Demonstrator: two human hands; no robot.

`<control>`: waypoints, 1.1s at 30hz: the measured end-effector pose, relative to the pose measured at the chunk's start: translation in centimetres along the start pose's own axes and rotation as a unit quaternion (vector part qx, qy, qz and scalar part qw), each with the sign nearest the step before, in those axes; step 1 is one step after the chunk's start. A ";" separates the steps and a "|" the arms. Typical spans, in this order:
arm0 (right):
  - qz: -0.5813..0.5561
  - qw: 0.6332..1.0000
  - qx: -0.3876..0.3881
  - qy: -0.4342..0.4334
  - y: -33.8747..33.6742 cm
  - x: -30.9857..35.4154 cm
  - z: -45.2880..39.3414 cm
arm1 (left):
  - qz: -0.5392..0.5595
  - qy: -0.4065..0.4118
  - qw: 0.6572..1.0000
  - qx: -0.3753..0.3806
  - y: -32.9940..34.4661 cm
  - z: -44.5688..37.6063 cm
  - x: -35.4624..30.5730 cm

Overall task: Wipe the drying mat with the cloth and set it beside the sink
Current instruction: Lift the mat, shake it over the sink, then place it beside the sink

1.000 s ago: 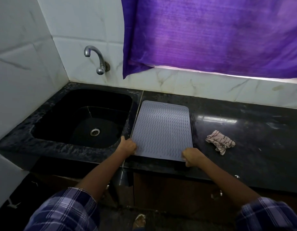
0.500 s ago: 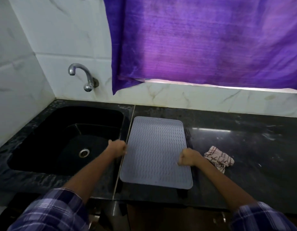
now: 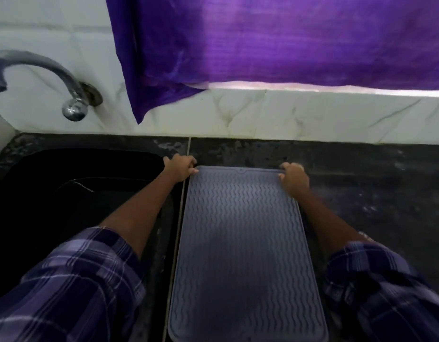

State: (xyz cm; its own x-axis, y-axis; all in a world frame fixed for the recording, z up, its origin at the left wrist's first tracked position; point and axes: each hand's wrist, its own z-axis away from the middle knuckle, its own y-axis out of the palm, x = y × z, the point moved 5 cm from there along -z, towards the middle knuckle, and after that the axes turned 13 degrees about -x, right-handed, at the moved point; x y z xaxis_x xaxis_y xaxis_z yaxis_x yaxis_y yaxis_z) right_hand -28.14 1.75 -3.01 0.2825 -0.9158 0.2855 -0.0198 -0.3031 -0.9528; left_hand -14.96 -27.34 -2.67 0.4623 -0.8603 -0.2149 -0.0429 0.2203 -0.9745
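A purple curtain [image 3: 275, 38] fills the upper part of the view, hanging in front of a white marble-patterned tiled wall [image 3: 312, 114]; its lower left corner drops to a point close above the back edge of the tabletop. Below the wall runs the dark, mottled stone tabletop [image 3: 376, 183], with a thin pale seam running front to back between the sink area and the rest of the surface. The black sink [image 3: 72, 183] is sunk into the tabletop on the left, its basin dark and hard to read. The grey drying mat [image 3: 240, 245], ribbed with wavy lines, lies flat on the tabletop just right of that seam, directly beside the sink, its long sides running away from the person. A curved metal tap [image 3: 40, 77] sticks out of the wall above the sink's far left. Two plaid sleeves [image 3: 65, 287] frame the mat low down. The left hand [image 3: 180, 167] has its fingers curled at the mat's far left corner, gripping its edge. The right hand [image 3: 293, 177] is curled over the far right corner, fingers bent around the mat's rim. The cloth does not show clearly.
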 end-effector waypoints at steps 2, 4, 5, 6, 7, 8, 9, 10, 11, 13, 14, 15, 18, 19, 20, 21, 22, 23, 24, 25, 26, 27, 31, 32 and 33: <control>-0.006 1.000 -0.002 0.011 0.4 -0.2 -0.8 | -0.011 -0.013 1.000 -0.001 0.5 -0.9 -0.1; 0.001 1.000 -0.002 0.016 0.4 -0.4 -1.3 | -0.028 -0.028 0.999 -0.008 0.6 -1.4 -0.1; 0.008 1.000 0.000 0.014 0.4 -0.5 -1.5 | -0.035 -0.032 0.999 -0.012 0.5 -1.6 -0.2; 0.014 1.000 0.005 0.012 0.5 -0.6 -1.7 | -0.036 -0.036 0.999 -0.013 0.4 -1.8 -0.3; 0.016 1.000 0.010 0.009 0.5 -0.6 -1.9 | -0.030 -0.041 0.999 -0.012 0.2 -1.9 -0.4; 0.016 1.000 0.017 0.007 0.5 -0.6 -2.2 | -0.019 -0.048 0.999 -0.010 0.0 -2.0 -0.6; 0.014 1.000 0.023 0.007 0.5 -0.6 -2.4 | -0.010 -0.055 0.998 -0.010 -0.1 -2.0 -0.5; 0.010 1.000 0.026 0.005 0.4 -0.5 -2.6 | -0.009 -0.061 0.998 -0.016 -0.3 -1.9 -0.3; 0.007 1.000 0.028 0.001 0.3 -0.3 -2.7 | -0.022 -0.064 0.997 -0.027 -0.6 -1.8 0.1; -0.005 0.999 0.033 -0.005 0.2 0.0 -3.0 | -0.053 -0.077 0.995 -0.038 -1.3 -1.7 1.5; -0.015 0.999 0.034 -0.003 0.1 0.1 -3.1 | -0.051 -0.086 0.994 -0.037 -1.5 -1.6 2.1; -0.024 0.999 0.033 0.001 0.0 0.1 -3.2 | -0.035 -0.093 0.995 -0.033 -1.7 -1.7 2.5; -0.024 1.000 0.017 0.007 -0.2 -0.1 -3.3 | 0.034 -0.080 0.996 -0.004 -1.5 -2.0 1.6; -0.019 1.000 0.008 0.005 -0.3 -0.3 -3.2 | 0.041 -0.068 0.997 0.008 -1.2 -2.0 0.8; -0.018 1.000 -0.002 0.002 -0.4 -0.3 -3.1 | 0.037 -0.052 0.998 0.015 -0.9 -2.0 0.0; -0.022 1.000 -0.012 0.000 -0.4 -0.3 -3.0 | 0.028 -0.039 0.999 0.018 -0.5 -2.0 -0.7; -0.028 0.999 -0.020 -0.004 -0.6 -0.3 -2.9 | 0.018 -0.030 0.999 0.018 -0.2 -1.9 -1.2; -0.033 0.999 -0.025 -0.008 -0.7 -0.3 -2.7 | 0.008 -0.027 0.999 0.016 0.0 -1.8 -1.3; -0.040 0.999 -0.029 -0.009 -0.8 -0.3 -2.7 | 0.001 -0.027 1.000 0.012 0.0 -1.7 -1.2; -0.048 0.998 -0.031 -0.005 -1.0 -0.4 -2.6 | -0.001 -0.031 1.000 0.003 -0.2 -1.6 -1.1; -0.057 0.998 -0.032 0.000 -1.4 -0.4 -2.5 | -0.002 -0.036 0.999 -0.009 -0.5 -1.6 -1.0; -0.064 0.997 -0.033 0.004 -1.8 -0.5 -2.5 | -0.004 -0.038 0.999 -0.019 -0.9 -1.6 -0.9; -0.080 0.996 -0.040 -0.002 -3.3 0.0 -3.2 | 0.008 -0.056 0.998 -0.040 -2.3 -1.5 -0.6; -0.086 0.995 -0.044 -0.004 -3.5 0.3 -3.4 | 0.006 -0.062 0.997 -0.044 -2.5 -1.6 -0.5; -0.088 0.995 -0.046 -0.004 -3.5 0.7 -3.6 | 0.002 -0.067 0.997 -0.044 -2.6 -1.7 -0.3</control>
State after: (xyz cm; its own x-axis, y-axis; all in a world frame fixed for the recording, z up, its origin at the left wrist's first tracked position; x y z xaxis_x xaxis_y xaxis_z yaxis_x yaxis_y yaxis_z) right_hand -31.34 1.23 0.93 0.2976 -0.8441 0.4459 -0.0561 -0.4818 -0.8745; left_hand -16.47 -28.46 -0.18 0.5763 -0.7887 -0.2138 -0.1203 0.1769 -0.9768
